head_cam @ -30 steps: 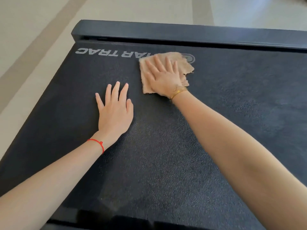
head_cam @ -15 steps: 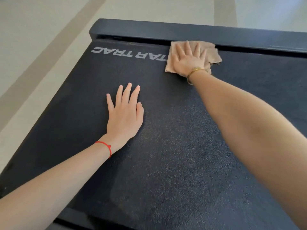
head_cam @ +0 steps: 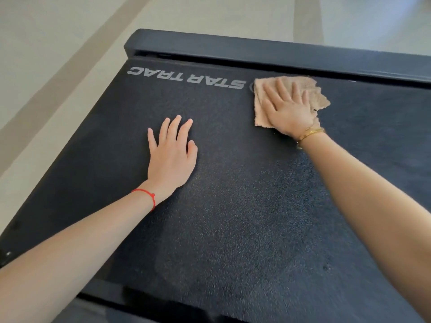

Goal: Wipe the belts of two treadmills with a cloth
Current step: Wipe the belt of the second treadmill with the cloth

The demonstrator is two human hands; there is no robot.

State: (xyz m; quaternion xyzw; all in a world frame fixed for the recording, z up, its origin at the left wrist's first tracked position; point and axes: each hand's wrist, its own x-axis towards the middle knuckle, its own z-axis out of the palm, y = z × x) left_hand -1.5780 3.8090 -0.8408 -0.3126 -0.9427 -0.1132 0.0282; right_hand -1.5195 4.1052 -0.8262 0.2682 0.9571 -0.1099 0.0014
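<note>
Item one: the treadmill belt (head_cam: 233,206), black and pebbled in texture, which fills most of what we see from the head camera. We read the white lettering STAR TRAC (head_cam: 186,78) printed near its far end, upside down from our side.

Item two: the cloth (head_cam: 263,99), tan, with a ragged right edge. We find it lying flat on the belt at the far end, just right of the lettering and just short of the dark end cover (head_cam: 256,48) that runs across the treadmill.

Item three: the right hand (head_cam: 288,110). We note it spread flat on the cloth, fingers straight and pointing away from us, pressing the cloth to the belt; nothing is curled round the fabric. A gold bracelet (head_cam: 310,134) sits at this wrist.

Item four: the left hand (head_cam: 171,155). We record it palm down on the bare belt, fingers straight and slightly fanned, holding nothing, nearer to us than the cloth and well apart from it. A red string bracelet (head_cam: 147,194) circles this wrist.

Item five: the floor (head_cam: 58,54), pale with darker bands, seen beyond and to the left of the treadmill.
</note>
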